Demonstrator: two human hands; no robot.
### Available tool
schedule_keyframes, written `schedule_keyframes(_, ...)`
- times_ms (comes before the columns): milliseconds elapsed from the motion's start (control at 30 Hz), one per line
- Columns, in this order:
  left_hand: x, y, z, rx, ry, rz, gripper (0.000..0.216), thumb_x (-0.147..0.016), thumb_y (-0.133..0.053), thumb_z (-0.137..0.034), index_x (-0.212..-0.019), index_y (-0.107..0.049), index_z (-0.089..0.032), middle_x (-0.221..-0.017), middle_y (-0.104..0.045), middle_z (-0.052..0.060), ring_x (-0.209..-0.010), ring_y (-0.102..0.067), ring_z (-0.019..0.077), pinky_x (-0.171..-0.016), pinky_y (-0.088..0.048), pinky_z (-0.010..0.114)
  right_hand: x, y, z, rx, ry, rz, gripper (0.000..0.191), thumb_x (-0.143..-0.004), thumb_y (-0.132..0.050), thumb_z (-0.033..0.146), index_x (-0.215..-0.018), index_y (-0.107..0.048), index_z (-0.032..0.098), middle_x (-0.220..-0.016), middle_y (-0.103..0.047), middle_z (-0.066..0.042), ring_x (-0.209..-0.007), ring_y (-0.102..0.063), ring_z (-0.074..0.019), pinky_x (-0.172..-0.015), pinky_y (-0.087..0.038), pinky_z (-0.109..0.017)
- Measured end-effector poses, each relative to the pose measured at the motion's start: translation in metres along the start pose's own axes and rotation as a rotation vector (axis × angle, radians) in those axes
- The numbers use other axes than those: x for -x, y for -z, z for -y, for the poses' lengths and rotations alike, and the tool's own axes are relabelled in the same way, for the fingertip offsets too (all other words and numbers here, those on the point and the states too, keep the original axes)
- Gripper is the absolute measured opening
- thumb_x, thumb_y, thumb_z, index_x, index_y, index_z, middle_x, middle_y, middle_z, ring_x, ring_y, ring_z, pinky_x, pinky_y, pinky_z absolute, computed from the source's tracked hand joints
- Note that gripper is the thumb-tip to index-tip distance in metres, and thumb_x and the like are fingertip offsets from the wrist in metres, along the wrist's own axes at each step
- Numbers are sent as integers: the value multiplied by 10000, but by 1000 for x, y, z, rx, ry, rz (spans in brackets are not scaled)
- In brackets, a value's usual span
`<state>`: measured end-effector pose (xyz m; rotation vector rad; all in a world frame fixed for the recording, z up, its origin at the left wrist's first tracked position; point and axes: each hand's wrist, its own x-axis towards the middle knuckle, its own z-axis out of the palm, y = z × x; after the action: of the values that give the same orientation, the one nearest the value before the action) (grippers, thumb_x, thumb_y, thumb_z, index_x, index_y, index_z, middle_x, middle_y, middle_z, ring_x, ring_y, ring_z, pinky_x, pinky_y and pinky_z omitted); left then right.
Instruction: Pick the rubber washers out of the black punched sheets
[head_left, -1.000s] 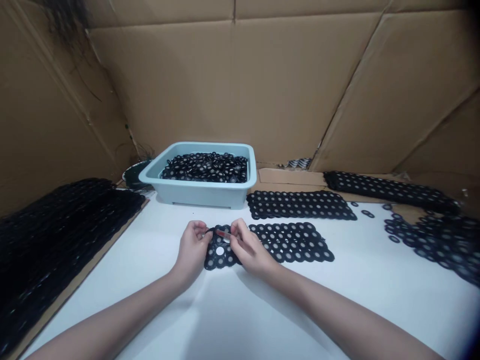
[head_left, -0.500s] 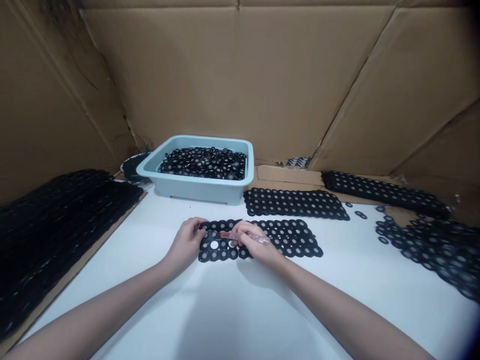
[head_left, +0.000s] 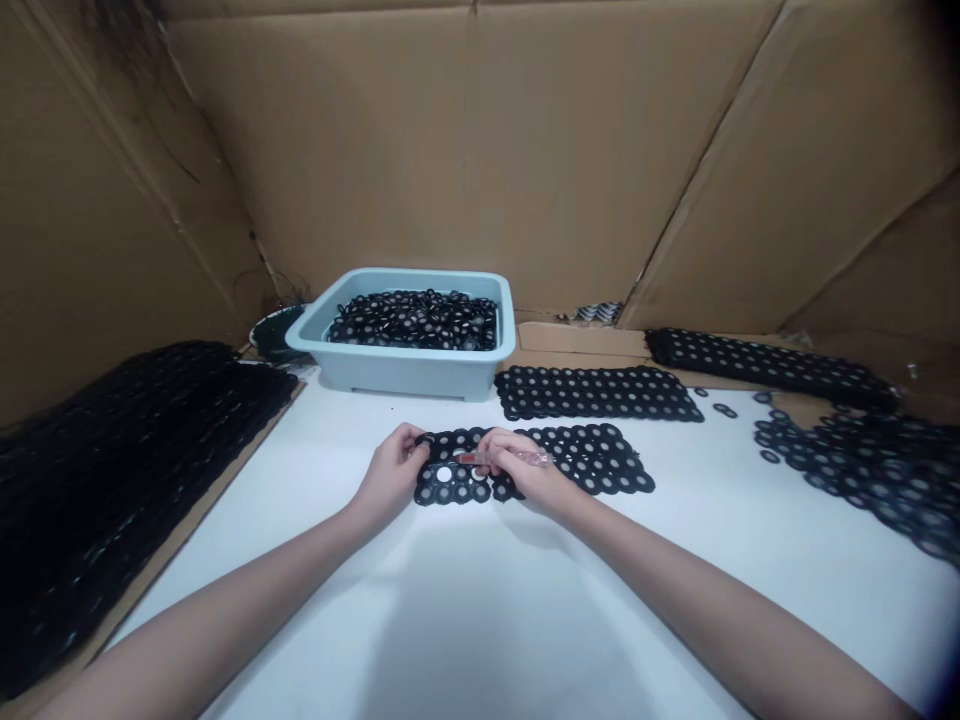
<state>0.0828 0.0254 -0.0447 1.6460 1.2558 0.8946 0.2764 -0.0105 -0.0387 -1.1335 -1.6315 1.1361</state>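
Observation:
A black sheet of joined rings (head_left: 592, 458) lies flat on the white table (head_left: 465, 600) in front of me. My left hand (head_left: 394, 475) is closed on the sheet's left edge, fingers curled over it. My right hand (head_left: 517, 470) pinches a thin clear tool with a red part (head_left: 517, 457) and holds its tip over the sheet's left end. Two holes near the tool tip show white table through them.
A light blue tub (head_left: 409, 372) full of loose black rings stands behind the sheet. Another ring sheet (head_left: 596, 392) lies beyond, with more sheets at the far right (head_left: 765, 365) and loose pieces (head_left: 855, 470). A tall black stack (head_left: 112, 470) fills the left. Cardboard walls surround the table.
Both hands and the sheet's left end, lifted a second ago, have come down flat on the table. The view has shifted slightly.

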Motion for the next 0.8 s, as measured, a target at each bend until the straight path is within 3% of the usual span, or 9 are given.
schedule_keyframes(167,2,-5,-1,-12,-48,20,186,-654,-546,-207,-793,-425,-185,-727,-530,-14,-694,-521,137,-642,-386,251,5,-16,4,232,127,-76,260,-828,-348,205,-587,-438,170,-767,-482,-21,-752,-479,-125,-716,-383,-275)
schedule_keyframes(333,3,-10,-3,-131,-121,-104,245,-661,-534,-199,-886,-438,-182,-863,-547,35,-836,-519,178,-749,-381,310,5,-27,1,348,208,-103,201,-844,-342,223,-664,-421,177,-766,-464,-25,-722,-454,-126,-674,-383,-269)
schedule_keyframes(667,7,-7,-13,18,-57,-33,302,-671,-530,-201,-954,-424,-188,-800,-617,22,-732,-586,164,-649,-428,276,4,-20,6,211,43,-191,287,-805,-336,176,-531,-421,170,-606,-483,6,-600,-472,-109,-586,-362,-243)
schedule_keyframes(800,8,-8,-12,89,-38,-14,303,-673,-530,-211,-953,-418,-183,-786,-623,25,-692,-591,158,-602,-437,259,7,-21,5,141,48,-203,305,-812,-308,173,-522,-401,173,-545,-474,12,-553,-468,-104,-542,-352,-228)
